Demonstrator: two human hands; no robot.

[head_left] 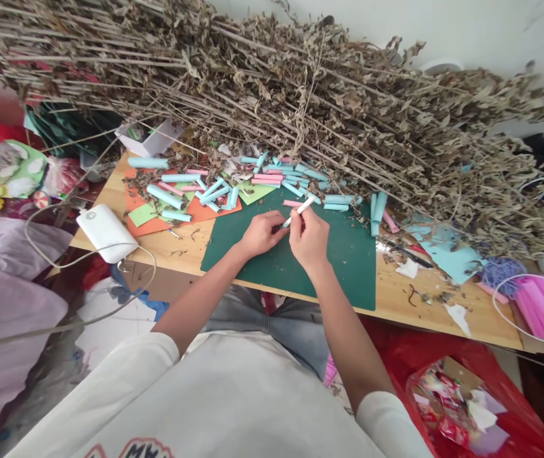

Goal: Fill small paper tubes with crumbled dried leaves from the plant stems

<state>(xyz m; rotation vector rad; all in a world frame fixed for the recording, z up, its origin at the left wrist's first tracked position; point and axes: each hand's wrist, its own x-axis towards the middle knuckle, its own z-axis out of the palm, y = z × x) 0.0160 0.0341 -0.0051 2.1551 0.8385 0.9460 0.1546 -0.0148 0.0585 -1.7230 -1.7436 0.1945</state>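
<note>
White shirt (252,388) nearest me. Right hand (310,238) pinches white pen-like stick (306,204) over green mat (348,273); left hand (262,234) curls fingers at its tip, can't tell if gripping. I'd worry: loose pinch, tip skids; forward nudge scatters blue rolls (165,196).

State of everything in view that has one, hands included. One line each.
Right hand: gripping white pen, fingers closed
White pen: tilted, held
Left hand: fingers curled at the pen's lower end; grip unclear
Green mat: flat on table
Blue paper tubes: rolled, scattered
Orange paper: flat, partly covered
White box: open-topped
Dried plants: dry, heaped
Red bag: open, litter inside
</note>
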